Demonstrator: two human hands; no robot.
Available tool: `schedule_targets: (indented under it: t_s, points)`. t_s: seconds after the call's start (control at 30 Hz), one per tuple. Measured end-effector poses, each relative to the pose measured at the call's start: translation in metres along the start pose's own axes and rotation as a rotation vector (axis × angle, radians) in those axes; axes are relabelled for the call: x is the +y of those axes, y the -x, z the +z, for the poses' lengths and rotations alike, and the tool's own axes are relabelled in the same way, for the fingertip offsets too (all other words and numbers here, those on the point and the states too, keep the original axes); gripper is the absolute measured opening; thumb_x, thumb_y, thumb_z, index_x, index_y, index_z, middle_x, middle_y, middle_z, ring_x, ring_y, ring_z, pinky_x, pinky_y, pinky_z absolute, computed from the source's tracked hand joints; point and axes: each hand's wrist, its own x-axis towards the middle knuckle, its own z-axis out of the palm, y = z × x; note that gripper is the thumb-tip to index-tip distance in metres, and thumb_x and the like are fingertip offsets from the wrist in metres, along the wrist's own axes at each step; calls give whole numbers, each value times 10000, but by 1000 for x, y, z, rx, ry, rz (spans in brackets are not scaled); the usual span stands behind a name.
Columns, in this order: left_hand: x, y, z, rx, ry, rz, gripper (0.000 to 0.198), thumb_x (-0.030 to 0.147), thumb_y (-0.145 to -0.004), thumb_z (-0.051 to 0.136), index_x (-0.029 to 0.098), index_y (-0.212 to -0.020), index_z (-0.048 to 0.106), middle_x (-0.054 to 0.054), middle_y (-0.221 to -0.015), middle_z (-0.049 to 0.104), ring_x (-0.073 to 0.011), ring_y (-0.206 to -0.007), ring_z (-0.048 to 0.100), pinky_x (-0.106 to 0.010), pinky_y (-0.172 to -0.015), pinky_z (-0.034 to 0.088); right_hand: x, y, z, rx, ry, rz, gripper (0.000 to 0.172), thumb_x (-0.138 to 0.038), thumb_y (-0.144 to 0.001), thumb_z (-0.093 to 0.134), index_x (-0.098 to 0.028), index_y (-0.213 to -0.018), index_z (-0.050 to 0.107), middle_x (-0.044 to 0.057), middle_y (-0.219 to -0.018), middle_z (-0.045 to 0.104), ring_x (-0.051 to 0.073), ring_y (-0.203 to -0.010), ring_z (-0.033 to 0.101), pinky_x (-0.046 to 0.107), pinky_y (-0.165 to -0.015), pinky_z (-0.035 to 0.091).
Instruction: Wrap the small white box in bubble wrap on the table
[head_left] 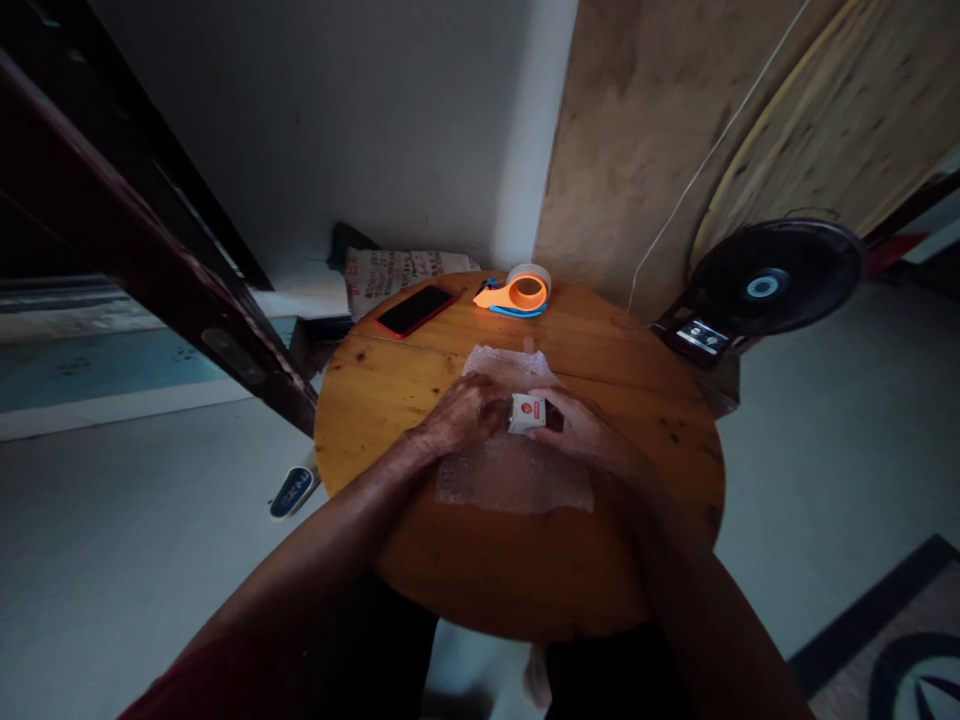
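— As the tape dispenser (516, 294) sat at the far edge, where was the small box (526, 412)?
— Nearer than it, mid-table on bubble wrap (517, 478), left hand (466, 412) and right hand (581, 428) clasped around it.

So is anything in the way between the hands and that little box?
Nothing visible: the left hand and right hand both already touch the small box, which sits on the bubble wrap.

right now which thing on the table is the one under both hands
The bubble wrap sheet, clear and spread flat at the table's middle. The left hand and right hand rest on it, holding a small white box. The phone and tape dispenser lie apart at the far edge.
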Motion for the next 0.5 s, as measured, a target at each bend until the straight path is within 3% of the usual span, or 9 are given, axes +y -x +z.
schedule_targets:
  t_s: [0.1, 0.27, 0.37, 0.5]
  points:
    - [5, -1, -2, 50, 59, 45, 200, 113, -718, 569, 156, -892, 657, -72, -932, 651, -211, -917, 590, -347, -847, 479, -6, 1, -4, -14, 26, -21, 479, -323, -735, 702, -296, -1196, 573, 20, -1135, 654, 238, -1006, 619, 369, -846, 476]
    - [9, 1, 0, 21, 118, 19, 339, 148, -697, 604, 165, -1035, 617, -81, -986, 654, -229, -936, 606, -386, -850, 497, -10, 4, -7, -14, 54, -1, 585, -359, -751, 694, -309, -1299, 494, 41, -1255, 607, 261, -1105, 587, 397, -894, 462]
    - [7, 2, 5, 46, 150, -26, 458, 160, -685, 629, 169, -1139, 571, -99, -1075, 640, -247, -998, 602, -418, -878, 495, -7, 3, -6, -18, 67, 14, 610, -351, -746, 698, -303, -1315, 485, 51, -1278, 597, 267, -1127, 579, 408, -910, 459]
    - [7, 2, 9, 59, 246, 31, 589, 164, -713, 638, 188, -1282, 485, -110, -1217, 596, -245, -1114, 565, -421, -953, 464, -6, 1, -5, 6, 57, -32, 594, -294, -745, 691, -297, -1309, 504, 46, -1300, 590, 258, -1147, 574, 398, -932, 452]
